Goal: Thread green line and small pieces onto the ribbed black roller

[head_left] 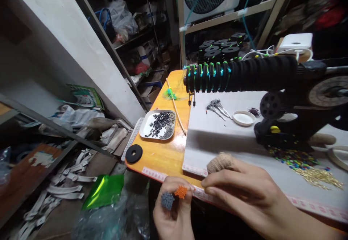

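Observation:
My left hand (172,211) is closed around two small bundles held end-on: a grey bundle (167,200) and an orange bundle (181,191). My right hand (244,191) reaches in from the right with its fingertips together beside the orange bundle, at the front edge of the table; whether it pinches anything is hidden. Just behind the right hand sits a ball of beige twine (219,161) on a grey mat (217,138).
A long black rod of foam discs (239,75) on a black winding machine (296,120) spans the table. A white tray of small black parts (159,124), a thin stick (175,106), a black disc (133,153), a white lid (244,118) and coloured beads (296,159) lie around. Cluttered shelves stand on the left.

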`<state>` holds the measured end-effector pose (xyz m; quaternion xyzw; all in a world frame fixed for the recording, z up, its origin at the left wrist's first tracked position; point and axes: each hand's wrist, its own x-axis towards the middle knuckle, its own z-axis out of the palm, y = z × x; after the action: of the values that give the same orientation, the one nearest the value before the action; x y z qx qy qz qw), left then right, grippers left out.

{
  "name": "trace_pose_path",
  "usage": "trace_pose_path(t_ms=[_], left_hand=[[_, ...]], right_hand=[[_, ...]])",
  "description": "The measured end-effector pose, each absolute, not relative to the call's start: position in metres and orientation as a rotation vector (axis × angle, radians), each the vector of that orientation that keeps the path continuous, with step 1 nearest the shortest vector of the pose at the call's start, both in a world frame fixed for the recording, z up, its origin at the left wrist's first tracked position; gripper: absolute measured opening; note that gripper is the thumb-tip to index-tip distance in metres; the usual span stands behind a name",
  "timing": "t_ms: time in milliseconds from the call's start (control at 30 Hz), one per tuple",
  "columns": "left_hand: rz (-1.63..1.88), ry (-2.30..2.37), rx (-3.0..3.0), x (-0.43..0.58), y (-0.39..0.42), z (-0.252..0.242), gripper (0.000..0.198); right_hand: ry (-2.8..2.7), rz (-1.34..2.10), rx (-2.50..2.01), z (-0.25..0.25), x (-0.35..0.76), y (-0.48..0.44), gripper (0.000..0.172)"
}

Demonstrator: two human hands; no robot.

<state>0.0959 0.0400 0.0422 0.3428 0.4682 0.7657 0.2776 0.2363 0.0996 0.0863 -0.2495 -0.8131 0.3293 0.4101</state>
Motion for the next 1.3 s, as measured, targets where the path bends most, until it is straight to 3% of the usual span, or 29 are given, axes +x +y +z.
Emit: trace_pose_path(t_ms=[1100, 1300], left_hand=[[1.889, 1.269, 0.868, 0.107, 0.034, 0.031, 0.014], [2.005, 1.093, 0.686, 0.118, 0.035, 0.038, 0.021]], right_hand=[[-2.005, 0.874, -0.518, 0.079, 0.239, 0.1, 0.018], [-2.083, 0.835, -0.586, 0.083, 0.238, 0.091, 0.016]])
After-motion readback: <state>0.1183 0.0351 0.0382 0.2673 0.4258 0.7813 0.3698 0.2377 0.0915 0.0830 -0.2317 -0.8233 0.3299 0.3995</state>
